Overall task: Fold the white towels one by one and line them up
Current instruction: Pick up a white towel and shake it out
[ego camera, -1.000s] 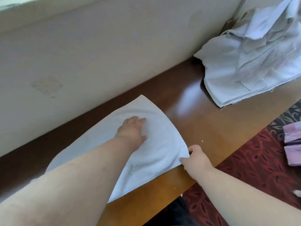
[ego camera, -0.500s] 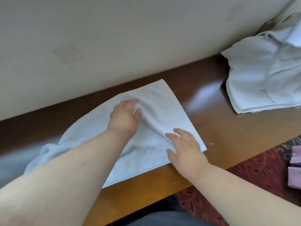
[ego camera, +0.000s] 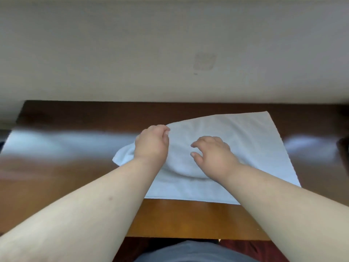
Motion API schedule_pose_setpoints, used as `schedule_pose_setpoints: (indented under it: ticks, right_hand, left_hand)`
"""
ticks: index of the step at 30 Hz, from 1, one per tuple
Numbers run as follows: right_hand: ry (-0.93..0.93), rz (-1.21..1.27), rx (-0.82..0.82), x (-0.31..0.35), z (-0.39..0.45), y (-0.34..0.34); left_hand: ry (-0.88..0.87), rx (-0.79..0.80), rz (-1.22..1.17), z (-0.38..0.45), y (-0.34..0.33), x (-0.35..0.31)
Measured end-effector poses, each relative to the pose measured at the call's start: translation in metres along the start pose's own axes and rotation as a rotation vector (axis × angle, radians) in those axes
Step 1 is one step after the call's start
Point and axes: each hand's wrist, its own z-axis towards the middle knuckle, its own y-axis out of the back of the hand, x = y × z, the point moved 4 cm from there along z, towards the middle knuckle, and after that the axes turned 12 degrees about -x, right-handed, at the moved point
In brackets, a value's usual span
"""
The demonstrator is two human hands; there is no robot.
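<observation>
One white towel point(ego camera: 249, 146) lies partly spread on the brown wooden table point(ego camera: 62, 173), its left end bunched up. My left hand point(ego camera: 151, 144) is at the towel's upper left edge, fingers curled and pinching the cloth there. My right hand point(ego camera: 213, 156) rests on the middle of the towel with its fingers loosely bent and spread, holding nothing. A soft bulge of cloth sits below and between the two hands. The towel's right half lies flat, reaching to the far right corner.
A pale wall point(ego camera: 170, 50) with a faint square patch point(ego camera: 204, 61) runs right behind the table. The table's left end point(ego camera: 20, 114) and its near edge point(ego camera: 188, 236) are in view. Bare glossy wood lies left of the towel.
The view has swung left, so the pile of unfolded towels at the right is out of sight. My left hand slid to the towel's left edge; my right hand moved onto its middle.
</observation>
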Motion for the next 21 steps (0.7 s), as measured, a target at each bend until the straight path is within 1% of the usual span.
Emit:
schedule_pose_setpoints:
  ticks: [1,2,3,4,5,6,7,9,12,14,15,17,18,19,21]
  right_hand:
    - [0.032,0.054,0.016,0.022,0.016,-0.003]
    - [0.053,0.105,0.031,0.042,0.029,-0.007]
    - [0.067,0.143,0.043,0.060,0.041,-0.011]
    - [0.069,0.168,0.055,0.073,0.051,-0.015]
    - [0.061,0.181,0.073,0.085,0.062,-0.021]
    - [0.050,0.185,0.096,0.096,0.071,-0.026]
    - [0.046,0.179,0.122,0.105,0.080,-0.032]
    - [0.055,0.137,0.201,0.119,0.094,-0.044]
    - [0.075,-0.062,0.351,0.133,0.107,-0.061]
    - [0.106,-0.209,0.408,0.136,0.112,-0.064]
    - [0.124,-0.269,0.450,0.138,0.114,-0.064]
    - [0.143,-0.320,0.523,0.141,0.116,-0.062]
    - [0.140,-0.288,0.515,0.143,0.118,-0.059]
    - [0.131,-0.219,0.469,0.144,0.120,-0.055]
    - [0.088,-0.029,0.298,0.147,0.125,-0.042]
  left_hand:
    - [0.080,-0.031,0.012,0.006,0.011,0.021]
    - [0.178,-0.006,0.014,0.011,0.018,0.044]
    - [0.270,0.065,0.020,0.014,0.021,0.067]
    - [0.329,0.170,0.042,0.017,0.022,0.085]
    - [0.355,0.279,0.062,0.017,0.022,0.100]
    - [0.361,0.364,0.063,0.017,0.021,0.111]
    - [0.360,0.416,0.045,0.017,0.019,0.118]
    - [0.325,0.475,0.028,0.019,0.016,0.125]
    - [0.209,0.621,0.105,0.025,0.013,0.128]
    - [0.096,0.703,0.171,0.028,0.015,0.127]
    - [0.049,0.730,0.179,0.028,0.018,0.127]
    - [0.030,0.780,0.103,0.027,0.027,0.129]
    - [0.052,0.805,0.034,0.027,0.031,0.131]
    - [0.091,0.832,-0.051,0.027,0.035,0.133]
    - [0.220,0.917,-0.297,0.028,0.044,0.136]
